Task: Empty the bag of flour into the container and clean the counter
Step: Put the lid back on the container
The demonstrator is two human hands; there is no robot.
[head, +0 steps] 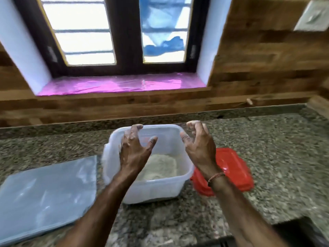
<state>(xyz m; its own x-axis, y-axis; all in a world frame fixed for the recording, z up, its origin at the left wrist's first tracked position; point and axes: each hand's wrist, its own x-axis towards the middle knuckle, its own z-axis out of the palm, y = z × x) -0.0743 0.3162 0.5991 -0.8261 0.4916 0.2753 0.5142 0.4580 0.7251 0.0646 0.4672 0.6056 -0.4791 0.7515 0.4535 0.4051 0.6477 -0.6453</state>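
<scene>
Both hands are released, fingers spread and curled, holding nothing: the left hand (135,148) hovers over the tub's (179,182) left side, the right hand (199,143) over its right rim. The tub stands on the counter (276,157), flour (160,168) lying in its bottom. Left of the tub lies a flat, empty-looking bag (46,196). A red lid (231,168) touches the tub's right side. Beyond the tub is a window (122,32).

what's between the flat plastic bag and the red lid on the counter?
Head view: the clear container with flour inside sits between the bag and lid; both hands hover over it.
</scene>
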